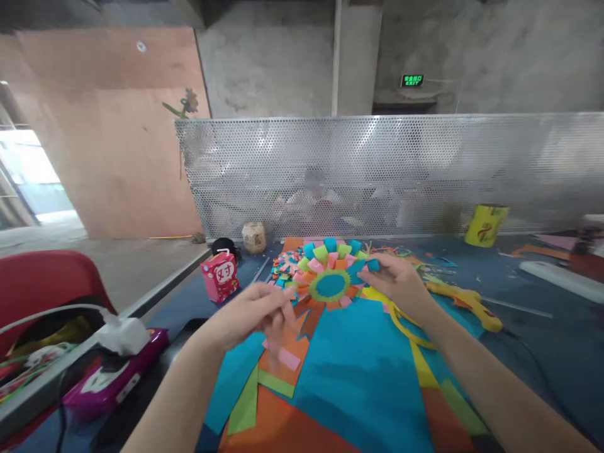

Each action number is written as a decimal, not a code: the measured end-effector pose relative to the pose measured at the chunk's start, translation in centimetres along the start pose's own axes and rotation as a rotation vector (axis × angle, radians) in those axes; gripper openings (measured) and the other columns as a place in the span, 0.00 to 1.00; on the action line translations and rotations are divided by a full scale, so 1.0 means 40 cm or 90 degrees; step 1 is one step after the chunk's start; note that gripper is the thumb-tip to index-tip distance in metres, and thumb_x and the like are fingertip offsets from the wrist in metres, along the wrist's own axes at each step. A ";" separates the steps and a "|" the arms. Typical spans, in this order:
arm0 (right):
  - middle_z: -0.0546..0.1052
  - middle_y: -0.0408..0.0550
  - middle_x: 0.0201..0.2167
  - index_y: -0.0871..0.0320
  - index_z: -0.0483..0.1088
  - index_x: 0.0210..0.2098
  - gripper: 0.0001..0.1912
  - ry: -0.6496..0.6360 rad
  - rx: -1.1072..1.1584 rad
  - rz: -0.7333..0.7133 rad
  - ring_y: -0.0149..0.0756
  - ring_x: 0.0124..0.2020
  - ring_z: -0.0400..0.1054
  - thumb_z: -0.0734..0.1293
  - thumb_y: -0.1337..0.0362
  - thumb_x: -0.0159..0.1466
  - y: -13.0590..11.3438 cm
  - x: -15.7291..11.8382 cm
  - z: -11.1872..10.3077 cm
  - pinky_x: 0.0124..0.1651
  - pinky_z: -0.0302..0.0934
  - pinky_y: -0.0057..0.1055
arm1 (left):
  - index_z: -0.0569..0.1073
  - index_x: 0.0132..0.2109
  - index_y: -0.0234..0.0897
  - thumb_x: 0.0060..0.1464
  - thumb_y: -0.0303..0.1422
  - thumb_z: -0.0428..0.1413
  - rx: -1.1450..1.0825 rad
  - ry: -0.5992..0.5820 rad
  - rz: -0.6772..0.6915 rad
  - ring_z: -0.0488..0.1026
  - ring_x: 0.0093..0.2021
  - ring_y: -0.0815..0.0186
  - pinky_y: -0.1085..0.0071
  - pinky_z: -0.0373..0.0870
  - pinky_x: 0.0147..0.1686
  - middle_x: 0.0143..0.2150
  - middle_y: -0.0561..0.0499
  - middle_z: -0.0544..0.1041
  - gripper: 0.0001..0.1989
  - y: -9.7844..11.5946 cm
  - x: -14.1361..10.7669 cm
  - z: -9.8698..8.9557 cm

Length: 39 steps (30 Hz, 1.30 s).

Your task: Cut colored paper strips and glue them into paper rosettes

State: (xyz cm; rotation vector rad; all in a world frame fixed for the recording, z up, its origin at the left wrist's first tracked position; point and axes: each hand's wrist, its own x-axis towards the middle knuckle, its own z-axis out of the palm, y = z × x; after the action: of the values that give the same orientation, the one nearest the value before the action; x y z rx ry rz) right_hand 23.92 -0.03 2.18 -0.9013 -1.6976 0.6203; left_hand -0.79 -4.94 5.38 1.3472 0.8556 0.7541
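Observation:
A round felt or paper flower (330, 285) is held up in the middle, with a teal centre, a lime ring and looped petals in orange, pink, lime and teal. My right hand (397, 283) is closed on its right edge, at the teal petals. Beside the left edge is my left hand (264, 308), thumb and forefinger pinched together, the lower fingers blurred. What that pinch holds, if anything, cannot be made out. Beneath lie a teal sheet (358, 371), orange pieces (283, 421), lime strips (244, 402) and a pink strip (287, 360).
A yellow glue gun (465, 303) lies to the right, near a yellow roll (486, 225). Smaller looped flowers (284, 263) sit behind. At left are a pink drink carton (220, 277), a jar (254, 238) and a purple power strip (116, 380). A perforated metal screen (377, 163) borders the table's back.

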 end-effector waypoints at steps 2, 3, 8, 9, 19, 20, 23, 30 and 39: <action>0.65 0.41 0.21 0.56 0.63 0.22 0.12 -0.014 0.047 0.036 0.30 0.25 0.62 0.67 0.55 0.51 0.001 -0.001 0.006 0.31 0.63 0.30 | 0.71 0.18 0.35 0.44 0.40 0.59 -0.001 0.224 0.225 0.64 0.10 0.72 0.78 0.58 0.13 0.10 0.52 0.67 0.15 0.007 0.012 -0.004; 0.65 0.42 0.22 0.56 0.63 0.22 0.13 -0.018 0.065 0.050 0.30 0.24 0.62 0.67 0.54 0.51 0.001 -0.002 0.009 0.30 0.64 0.30 | 0.73 0.21 0.35 0.42 0.36 0.61 -0.006 0.320 0.317 0.68 0.15 0.72 0.80 0.62 0.17 0.14 0.52 0.71 0.10 0.008 0.021 -0.002; 0.66 0.42 0.21 0.56 0.63 0.22 0.14 -0.037 0.076 0.075 0.30 0.23 0.62 0.67 0.53 0.50 0.009 -0.010 0.015 0.27 0.63 0.30 | 0.74 0.45 0.38 0.44 0.33 0.60 0.021 0.332 0.361 0.73 0.43 0.62 0.73 0.70 0.37 0.43 0.44 0.77 0.17 -0.012 0.057 0.031; 0.66 0.42 0.21 0.56 0.63 0.22 0.14 -0.042 0.076 0.074 0.30 0.23 0.62 0.67 0.53 0.50 0.010 -0.012 0.015 0.26 0.63 0.30 | 0.75 0.44 0.38 0.45 0.34 0.59 0.037 0.333 0.353 0.74 0.43 0.61 0.72 0.71 0.37 0.43 0.44 0.77 0.16 -0.017 0.060 0.036; 0.69 0.43 0.23 0.54 0.68 0.24 0.10 -0.053 0.050 0.058 0.32 0.25 0.64 0.68 0.54 0.51 0.011 -0.024 0.009 0.28 0.65 0.30 | 0.78 0.34 0.35 0.43 0.32 0.61 0.089 0.406 0.344 0.74 0.30 0.66 0.73 0.71 0.29 0.32 0.46 0.79 0.08 -0.031 0.072 0.038; 0.69 0.43 0.24 0.54 0.68 0.24 0.10 -0.052 0.055 0.061 0.32 0.25 0.64 0.68 0.54 0.51 0.010 -0.024 0.009 0.28 0.65 0.29 | 0.78 0.33 0.35 0.43 0.32 0.61 0.085 0.412 0.344 0.74 0.29 0.66 0.74 0.71 0.28 0.31 0.46 0.79 0.08 -0.032 0.072 0.038; 0.70 0.43 0.24 0.53 0.68 0.24 0.09 -0.053 0.079 0.072 0.31 0.26 0.64 0.69 0.56 0.50 0.008 -0.026 0.008 0.28 0.65 0.28 | 0.78 0.32 0.35 0.42 0.32 0.61 0.080 0.425 0.353 0.74 0.27 0.68 0.75 0.70 0.27 0.30 0.47 0.79 0.08 -0.037 0.075 0.038; 0.71 0.43 0.24 0.56 0.69 0.24 0.11 -0.032 0.089 0.064 0.32 0.25 0.65 0.71 0.57 0.47 0.006 -0.031 0.005 0.27 0.65 0.29 | 0.77 0.32 0.35 0.43 0.33 0.61 0.120 0.436 0.338 0.74 0.28 0.68 0.75 0.71 0.28 0.31 0.48 0.79 0.08 -0.042 0.077 0.034; 0.71 0.43 0.24 0.55 0.69 0.25 0.11 -0.022 0.070 0.041 0.30 0.23 0.65 0.70 0.55 0.49 0.025 -0.033 0.005 0.26 0.65 0.27 | 0.77 0.32 0.35 0.43 0.34 0.61 0.022 0.396 0.316 0.73 0.29 0.72 0.78 0.71 0.28 0.32 0.50 0.78 0.08 -0.049 0.083 0.034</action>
State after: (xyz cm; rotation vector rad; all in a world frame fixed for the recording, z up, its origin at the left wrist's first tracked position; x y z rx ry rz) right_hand 24.21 -0.53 0.59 -0.8742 -1.6527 0.7687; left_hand 2.00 -2.94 3.16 1.3889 1.0216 1.6060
